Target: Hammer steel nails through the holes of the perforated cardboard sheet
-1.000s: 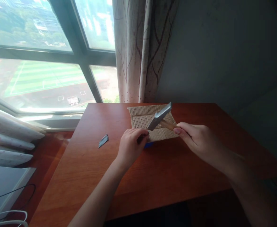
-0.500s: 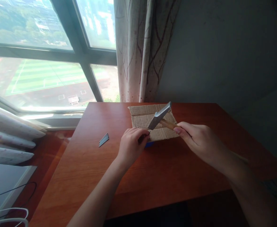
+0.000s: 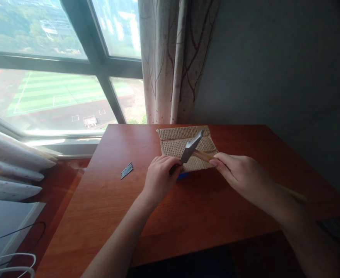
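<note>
My right hand is closed around the wooden handle of a hammer, whose grey metal head hangs low over the near edge of a perforated cardboard sheet. My left hand is pinched at that near edge, right under the hammer head, on something small and dark that I cannot make out. A blue object shows under the cardboard beside my left fingers. A small bundle of nails lies on the table to the left of my left hand.
The reddish wooden table stands against a grey wall, with a patterned curtain and a large window behind it. Rolled white material and a cable lie on the floor at the left.
The hammer head has come down and slightly nearer, toward my left fingers. My left hand has stayed in its place at the cardboard's edge.
</note>
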The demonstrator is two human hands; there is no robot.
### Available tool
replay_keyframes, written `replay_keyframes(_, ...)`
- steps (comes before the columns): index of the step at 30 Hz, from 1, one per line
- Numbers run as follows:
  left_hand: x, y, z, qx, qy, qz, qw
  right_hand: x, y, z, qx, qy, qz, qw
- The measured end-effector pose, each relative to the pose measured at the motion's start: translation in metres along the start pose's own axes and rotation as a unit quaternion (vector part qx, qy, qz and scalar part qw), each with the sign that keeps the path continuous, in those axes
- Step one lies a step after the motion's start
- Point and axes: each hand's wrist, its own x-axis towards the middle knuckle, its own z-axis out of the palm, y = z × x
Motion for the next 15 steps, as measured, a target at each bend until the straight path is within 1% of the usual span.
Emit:
replay_keyframes(4,0.0,-0.001,-0.005,-0.031,-0.002,-0.007,0.999,0.0,0.002,0.003,-0.009,0.0,0.001,1.0)
replay_keyframes(7,0.001,-0.004,-0.012,-0.04,0.006,0.011,0.999,0.0,0.003,0.004,-0.006,0.006,-0.004,1.0)
replay_keyframes(9,0.002,-0.007,-0.017,-0.02,-0.013,0.03,0.999,0.0,0.003,0.005,0.002,0.006,-0.001,1.0)
replay_keyframes(12,0.002,-0.012,-0.02,0.0,-0.059,0.042,0.997,0.0,0.004,0.005,0.009,0.011,0.0,1.0)
replay_keyframes(15,0.002,-0.013,-0.021,-0.004,-0.072,0.04,0.997,-0.002,0.004,0.004,0.02,0.027,-0.007,0.999)
